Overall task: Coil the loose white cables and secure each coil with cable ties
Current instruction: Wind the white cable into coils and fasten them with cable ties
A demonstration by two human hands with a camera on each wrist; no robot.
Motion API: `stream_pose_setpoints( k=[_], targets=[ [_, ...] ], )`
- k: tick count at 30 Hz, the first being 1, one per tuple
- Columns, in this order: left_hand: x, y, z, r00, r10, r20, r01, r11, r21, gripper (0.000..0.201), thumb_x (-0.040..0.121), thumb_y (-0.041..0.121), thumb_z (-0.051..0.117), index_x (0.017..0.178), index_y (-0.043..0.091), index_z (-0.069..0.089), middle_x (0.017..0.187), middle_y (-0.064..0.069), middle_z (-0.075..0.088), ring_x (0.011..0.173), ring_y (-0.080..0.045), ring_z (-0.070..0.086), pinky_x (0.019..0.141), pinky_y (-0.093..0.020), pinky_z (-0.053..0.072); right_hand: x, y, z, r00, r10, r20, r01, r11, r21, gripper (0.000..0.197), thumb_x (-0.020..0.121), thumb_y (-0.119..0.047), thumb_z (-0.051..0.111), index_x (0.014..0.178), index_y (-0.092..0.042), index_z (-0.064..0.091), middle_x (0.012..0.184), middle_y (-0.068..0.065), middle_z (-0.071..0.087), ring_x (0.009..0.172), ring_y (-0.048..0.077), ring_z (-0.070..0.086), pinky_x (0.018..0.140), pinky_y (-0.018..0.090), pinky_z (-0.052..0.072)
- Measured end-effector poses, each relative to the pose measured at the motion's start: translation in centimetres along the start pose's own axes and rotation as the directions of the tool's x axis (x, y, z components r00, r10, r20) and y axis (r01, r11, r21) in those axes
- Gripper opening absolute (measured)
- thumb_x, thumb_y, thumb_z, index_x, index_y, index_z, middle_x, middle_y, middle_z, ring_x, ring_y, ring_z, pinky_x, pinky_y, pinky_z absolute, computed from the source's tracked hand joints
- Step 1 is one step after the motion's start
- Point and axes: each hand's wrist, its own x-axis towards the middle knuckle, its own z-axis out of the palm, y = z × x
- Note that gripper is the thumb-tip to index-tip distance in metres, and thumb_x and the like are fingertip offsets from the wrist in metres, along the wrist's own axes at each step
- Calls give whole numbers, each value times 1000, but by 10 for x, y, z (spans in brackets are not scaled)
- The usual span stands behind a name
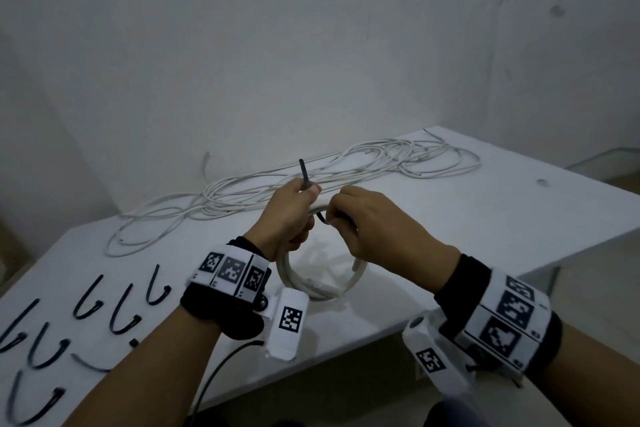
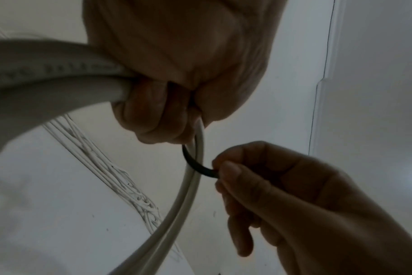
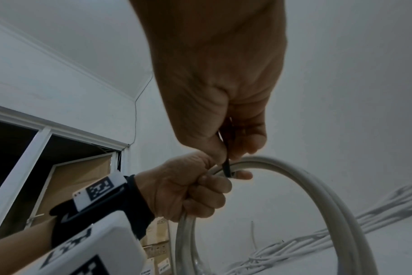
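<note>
The coiled white cable [image 1: 322, 282] stands upright on its edge near the middle of the white counter [image 1: 485, 229], its lower arc close to the near edge and its top held up between both hands. The left hand [image 1: 289, 218] grips the top of the coil at about 11 o'clock on the ring, its fingers [image 2: 153, 111] curled tight round the bundled strands; in the right wrist view the same fist closes over the strands where they pass through it. A black cable tie [image 1: 305, 175] passes round the bundle at that spot: one end sticks up and away from the left fist, pressed there by the thumb, while the other end curves out beneath the strands toward the right hand [image 1: 375, 222]. The right hand sits just beside the left, at about 1 o'clock on the ring, and pinches this lower end of the tie between thumb and forefinger, the remaining fingers [image 2: 245, 214] loosely folded under. At 12 o'clock from the coil, along the far side of the counter by the wall, lie the loose white cables [image 1: 311, 184] in a long tangled spread running from 10 to 2 o'clock. At 8 o'clock, on the near left part of the counter, lie the spare black cable ties [image 1: 104, 308], each bent into a hook shape and well apart from the coil. Both wrists carry bands with black-and-white markers.
</note>
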Motion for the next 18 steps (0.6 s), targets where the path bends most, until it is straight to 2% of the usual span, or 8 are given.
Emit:
stream_pose_setpoints(
  k=[3, 5, 8, 10, 12, 14, 16, 18],
  targets=[
    [3, 0, 8, 996, 84, -17, -84, 996, -2, 19, 101, 27, 39, 108, 20, 55, 48, 1, 37, 37, -12, 25, 40, -18, 20, -6, 6, -5, 973, 17, -229, 1, 997, 74, 5, 86, -7, 59, 87, -5, 63, 78, 3, 56, 64, 12, 44, 61, 20, 39],
    [4, 1, 14, 988, 152, -21, -152, 988, -7, 19, 100, 24, 39, 108, 18, 56, 49, 2, 38, 36, -11, 27, 40, -19, 21, -6, 7, -6, 920, 144, -364, -69, 975, 213, 9, 83, -6, 63, 92, -7, 65, 77, 1, 60, 63, 9, 49, 63, 17, 43],
    [3, 2, 25, 964, 264, -39, -262, 964, 52, 18, 100, 19, 40, 105, 16, 58, 51, 2, 42, 35, -8, 31, 37, -19, 23, -1, 9, -8, 819, 428, -381, -192, 831, 522, 14, 83, -6, 66, 95, -11, 64, 73, -5, 61, 65, 1, 55, 61, 9, 44],
    [1, 1, 32, 938, 343, -58, -333, 933, 132, 19, 98, 15, 42, 101, 17, 61, 54, 7, 48, 39, -10, 36, 37, -20, 28, 4, 11, -10, 778, 506, -372, -204, 764, 613, 11, 83, -7, 67, 91, -13, 64, 72, -7, 62, 63, -2, 55, 60, 8, 44],
    [0, 0, 36, 908, 415, -66, -389, 890, 237, 21, 96, 15, 42, 99, 19, 63, 59, 11, 58, 44, -14, 42, 43, -23, 34, 7, 14, -12, 777, 513, -365, -205, 754, 624, 9, 83, -8, 67, 90, -14, 65, 74, -4, 65, 65, 0, 57, 61, 8, 45],
    [-1, -1, 38, 880, 468, -76, -419, 843, 337, 23, 97, 17, 42, 100, 23, 65, 66, 11, 66, 43, -11, 49, 45, -22, 36, 7, 17, -11, 795, 485, -365, -202, 778, 594, 10, 84, -6, 65, 92, -11, 67, 74, -6, 65, 67, -3, 59, 62, 6, 44],
    [-2, -1, 37, 849, 520, -91, -438, 789, 430, 24, 96, 17, 43, 100, 23, 65, 66, 10, 64, 43, -5, 50, 45, -20, 35, 6, 19, -10, 809, 449, -379, -199, 817, 542, 11, 85, -4, 64, 95, -8, 68, 75, -10, 64, 68, -10, 58, 64, 3, 42],
    [-4, 0, 35, 826, 555, -97, -441, 744, 502, 24, 95, 17, 43, 101, 21, 66, 60, 11, 57, 45, -5, 47, 49, -26, 36, 4, 22, -8, 812, 433, -391, -200, 836, 510, 12, 86, -4, 64, 97, -7, 69, 79, -8, 65, 70, -13, 57, 65, 3, 42]
  ],
)
